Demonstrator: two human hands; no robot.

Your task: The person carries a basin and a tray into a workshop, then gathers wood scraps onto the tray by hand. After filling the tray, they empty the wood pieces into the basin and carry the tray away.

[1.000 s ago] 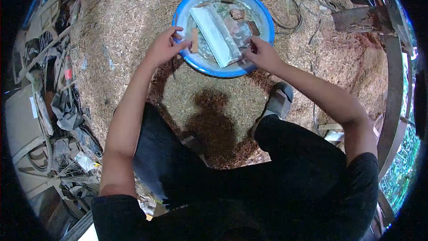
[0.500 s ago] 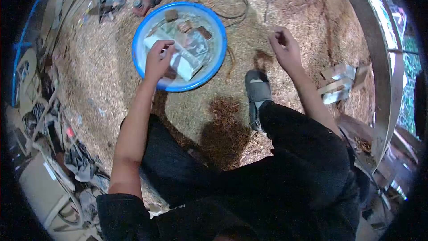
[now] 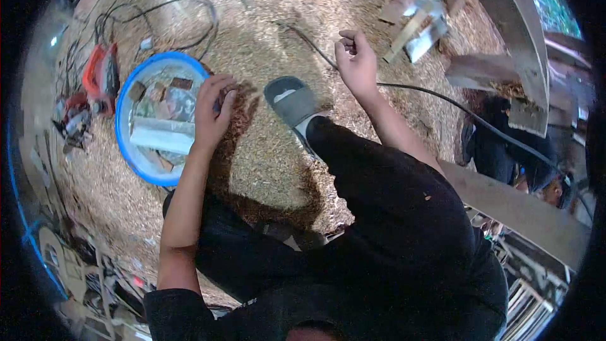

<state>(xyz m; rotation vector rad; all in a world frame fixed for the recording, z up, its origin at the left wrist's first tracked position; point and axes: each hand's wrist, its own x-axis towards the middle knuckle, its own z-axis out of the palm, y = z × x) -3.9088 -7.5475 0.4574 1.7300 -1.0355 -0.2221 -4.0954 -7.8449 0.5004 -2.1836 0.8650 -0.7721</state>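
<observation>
My left hand [image 3: 213,110] hovers at the right rim of a blue-rimmed basin [image 3: 120,132], thumb apart from loosely bent fingers, nothing seen in it. Inside the basin lie a long pale block [image 3: 161,136], small brown blocks [image 3: 182,83] and clear plastic. Raised over the shavings to the right, my right hand [image 3: 357,66] has its fingers loosely curled with gaps between them, and it too appears bare. A black cable [image 3: 435,91] passes behind my right wrist. My sandalled foot [image 3: 291,102] rests on the floor between the two hands.
Wood shavings [image 3: 271,177] cover the floor. Red power tools [image 3: 101,72] lie left of the basin, with a coiled cord [image 3: 208,9] beyond it. Wood and shiny offcuts [image 3: 420,22] sit at upper right, near a wooden frame [image 3: 521,31]. A plank [image 3: 517,211] crosses at right.
My view has turned to the right, so the basin appears farther left. My left hand has shifted from over the basin's contents to its right rim. A black cable now shows by my right hand.
</observation>
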